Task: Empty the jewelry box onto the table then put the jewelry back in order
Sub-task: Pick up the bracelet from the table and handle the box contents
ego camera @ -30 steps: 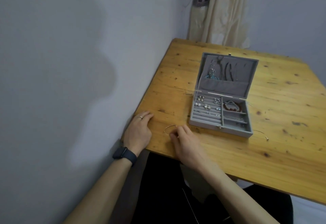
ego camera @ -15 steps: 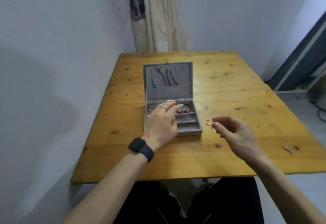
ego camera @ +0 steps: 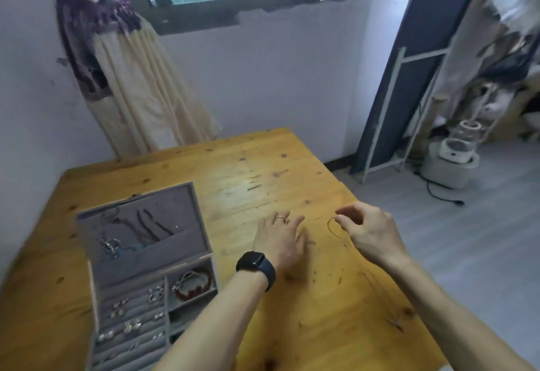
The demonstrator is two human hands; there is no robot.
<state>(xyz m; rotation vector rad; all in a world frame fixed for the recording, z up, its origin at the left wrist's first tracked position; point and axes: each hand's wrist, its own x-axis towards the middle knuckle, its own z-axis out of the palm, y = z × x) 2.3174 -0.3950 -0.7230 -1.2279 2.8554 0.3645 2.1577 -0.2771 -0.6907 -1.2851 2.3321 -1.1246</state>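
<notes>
The grey jewelry box (ego camera: 140, 271) stands open at the lower left of the wooden table (ego camera: 248, 183), lid upright. Necklaces (ego camera: 140, 227) hang inside the lid. Several earrings (ego camera: 131, 321) sit in the ring rolls and a red bead bracelet (ego camera: 193, 284) lies in the right compartment. My right hand (ego camera: 371, 233) pinches a thin gold bangle (ego camera: 333, 227) just above the table near its right edge. My left hand (ego camera: 280, 239), with a ring and a black watch, rests flat on the table to the right of the box, fingers spread.
A thin chain (ego camera: 391, 321) lies on the table near its right edge. A tied curtain (ego camera: 131, 84) hangs behind the table. A white rack (ego camera: 409, 107) and appliances (ego camera: 455, 160) with a cable stand on the floor at right.
The view swung to the right, so the box now sits lower left. My left hand left the box and went flat on the table. My right hand kept the bangle and carried it right.
</notes>
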